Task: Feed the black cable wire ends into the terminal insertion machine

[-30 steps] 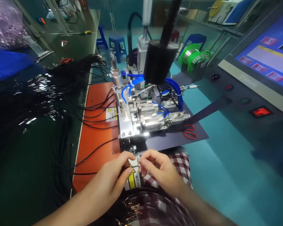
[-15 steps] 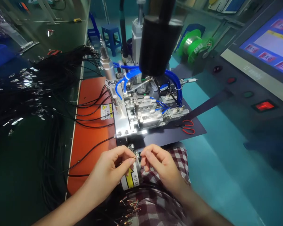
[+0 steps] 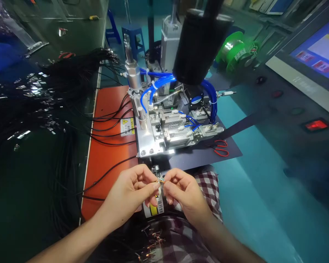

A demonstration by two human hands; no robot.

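Note:
Thin coloured wires (image 3: 161,180) stretch across the small gap between my two hands, in front of the machine. My left hand (image 3: 137,190) pinches one end between thumb and forefinger. From the other side, the thumb and fingertips of my right hand (image 3: 182,190) close on the wires too. Just beyond the fingertips is a small metal fixture (image 3: 155,170) at the front of the machine (image 3: 175,128). Below my left hand shows a white label with a yellow arrow (image 3: 154,210), partly covered by the fingers. Several stripped wire ends (image 3: 156,239) lie near my lap.
Black cables (image 3: 109,173) run over the orange board (image 3: 106,146) into the machine. A large cable bundle (image 3: 79,73) lies to the left. Red-handled scissors (image 3: 221,148) rest on the dark plate at right. Overhead hangs a black cylinder (image 3: 200,47); a control panel (image 3: 298,87) stands right.
My right fingertips have closed on the coloured wires, which now show stretched between both hands. The whole view has shifted slightly, with the machine appearing a little further right.

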